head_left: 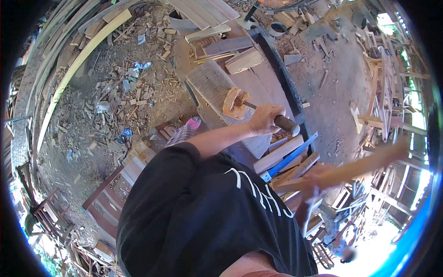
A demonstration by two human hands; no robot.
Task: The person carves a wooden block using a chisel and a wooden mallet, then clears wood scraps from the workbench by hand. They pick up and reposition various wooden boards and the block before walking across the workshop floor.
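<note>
My left hand (pixel 267 119) is closed around a chisel (pixel 287 125), whose metal blade reaches into the hollow of a small light wood block (pixel 232 102). That block rests on a thick weathered plank (pixel 210 81) on the workbench (pixel 258 85). Off to the right, my right hand (pixel 314 179) grips a wooden mallet (pixel 364 167), raised away from the chisel and smeared by motion.
Beside the bench's near end lie a blue handsaw (pixel 290 158) and several wood pieces. Boards (pixel 205 14) are stacked at the far end. Wood scraps (pixel 129 92) litter the ground at left, and timber (pixel 385 92) leans along the right side.
</note>
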